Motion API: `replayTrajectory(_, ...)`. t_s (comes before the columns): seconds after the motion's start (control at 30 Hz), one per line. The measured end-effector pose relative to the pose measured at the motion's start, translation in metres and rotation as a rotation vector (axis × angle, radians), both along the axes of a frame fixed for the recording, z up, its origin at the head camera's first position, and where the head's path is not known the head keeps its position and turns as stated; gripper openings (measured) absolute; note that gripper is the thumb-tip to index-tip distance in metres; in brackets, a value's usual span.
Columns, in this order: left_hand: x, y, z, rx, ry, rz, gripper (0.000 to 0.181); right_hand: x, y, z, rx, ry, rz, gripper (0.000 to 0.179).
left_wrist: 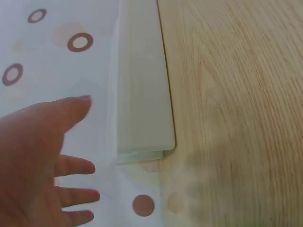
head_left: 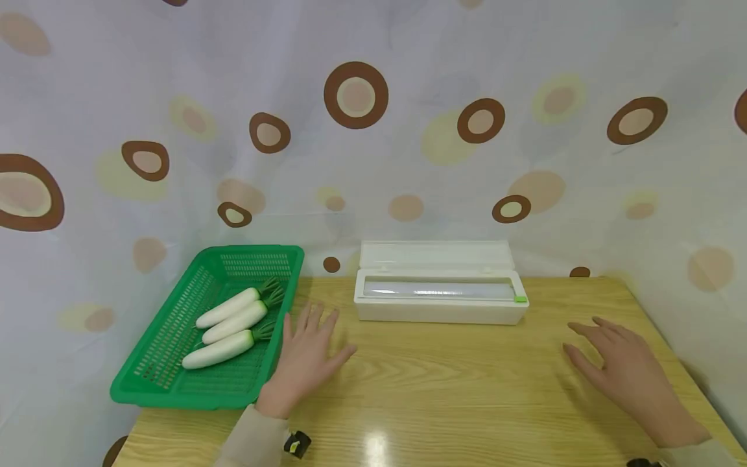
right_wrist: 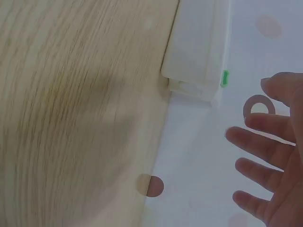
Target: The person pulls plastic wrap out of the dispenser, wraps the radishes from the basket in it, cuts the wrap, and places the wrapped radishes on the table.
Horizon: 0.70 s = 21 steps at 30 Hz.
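My left hand (head_left: pixel 307 358) spreads its fingers over the table, right beside the green basket's (head_left: pixel 130 378) right rim, and holds nothing. Over on the right side, my right hand (head_left: pixel 627 370) hovers with loosely extended fingers and nothing in its grasp. Between and beyond the hands stands a white cling film dispenser box (head_left: pixel 438 312), its clear lid (head_left: pixel 434 256) raised. A roll of film (head_left: pixel 438 290) lies inside, and a small green slider (head_left: pixel 520 299) sits at the box's right front corner. Three white radishes (head_left: pixel 218 350) with green tops lie in the basket.
The wooden table (head_left: pixel 432 389) carries the basket at left and the box at the back. A patterned curtain (head_left: pixel 408 162) hangs directly behind the table and along its sides. Both wrists wear dark straps, the left one (head_left: pixel 297 444) showing by the sleeve.
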<state>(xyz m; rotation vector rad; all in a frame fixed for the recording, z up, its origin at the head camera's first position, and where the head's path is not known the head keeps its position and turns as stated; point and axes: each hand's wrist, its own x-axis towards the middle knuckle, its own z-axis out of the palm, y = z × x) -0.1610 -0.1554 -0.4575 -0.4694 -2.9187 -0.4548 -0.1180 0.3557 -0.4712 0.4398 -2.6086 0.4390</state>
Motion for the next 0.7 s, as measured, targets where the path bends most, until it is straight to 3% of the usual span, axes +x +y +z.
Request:
replayTrajectory(0.1, -0.011, 0.008, -0.003, 0.103, -0.019, -0.012, 0.057, -0.01, -0.001, 0.001, -0.015, -0.063, 0.041, 0.031)
replayTrajectory(0.23, -0.031, 0.016, -0.014, 0.265, -0.001, -0.028, 0.041, -0.026, -0.006, 0.005, -0.016, -0.205, 0.064, 0.028)
replayTrajectory(0.33, -0.046, 0.02, -0.022, 0.372, 0.009, -0.035, 0.036, -0.037, -0.015, 0.011, -0.03, -0.246, 0.073, 0.025)
replayTrajectory(0.53, -0.074, 0.03, -0.028, 0.565, -0.052, -0.05, 0.031, -0.06, -0.027, 0.017, -0.086, -0.237, 0.102, 0.016)
replayTrajectory(0.7, -0.095, 0.038, -0.028, 0.603, -0.042, -0.084, 0.027, -0.082, -0.03, 0.018, -0.105, -0.228, 0.117, 0.014)
